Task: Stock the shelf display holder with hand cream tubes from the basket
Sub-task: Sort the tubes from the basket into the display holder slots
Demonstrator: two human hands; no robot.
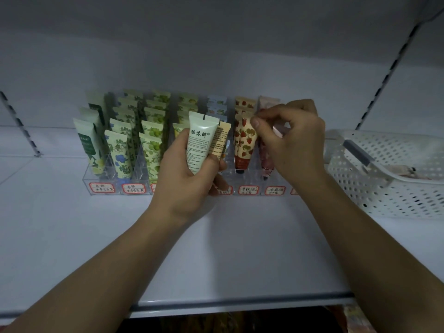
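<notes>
your left hand [189, 181] grips two hand cream tubes, a pale green tube [200, 143] and a peach tube [220, 140], upright before the clear display holder [134, 175]. your right hand [292, 138] pinches a pink tube [280, 129] above the holder's right slots, beside the strawberry tube [245, 143]. the white basket [384, 188] sits right on the shelf [240, 236].

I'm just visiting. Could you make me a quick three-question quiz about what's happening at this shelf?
1. True or false: the left hand holds two tubes.
2. Which side of the display holder is the white basket on? A) left B) right C) behind
3. Fill in: the right hand has its fingers at a tube in the ____-printed column.

Key: 1 true, the white tube and a peach tube; 2 B; 3 strawberry.
</notes>
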